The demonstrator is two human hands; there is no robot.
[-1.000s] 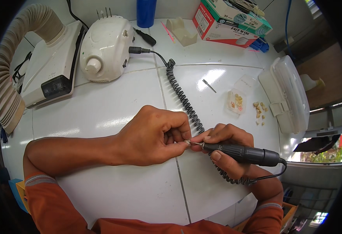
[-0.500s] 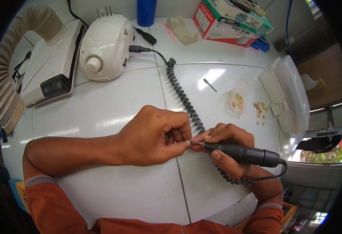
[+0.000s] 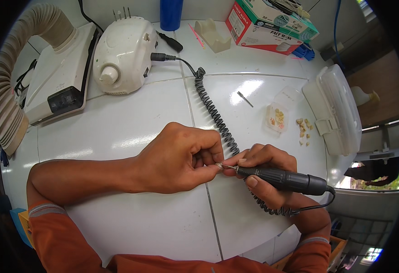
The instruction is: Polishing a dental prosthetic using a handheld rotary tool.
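Note:
My left hand (image 3: 181, 159) pinches a small whitish piece (image 3: 219, 165) between thumb and forefinger; the fingers hide most of it. In my right hand (image 3: 271, 160) is a black rotary handpiece (image 3: 290, 179), held like a pen. Its thin metal bit points left, with the tip at the small piece. From the handpiece's back end a cable bends round to a black coiled cord (image 3: 213, 109). That cord runs up to a white control unit (image 3: 123, 57) with a round knob and several bits standing upright on top.
Right of centre lie a loose bit (image 3: 245, 99), a small clear box (image 3: 277, 117) with yellowish pieces, and several similar pieces (image 3: 303, 131) on the tiles. A lidded container (image 3: 334, 109) stands far right. A ribbed hose (image 3: 6, 86) and a white box-shaped device (image 3: 56, 77) occupy the left.
Both hands, the handpiece and the small piece stay almost exactly where they were. At the far right, a dark shape in the bright opening has shifted.

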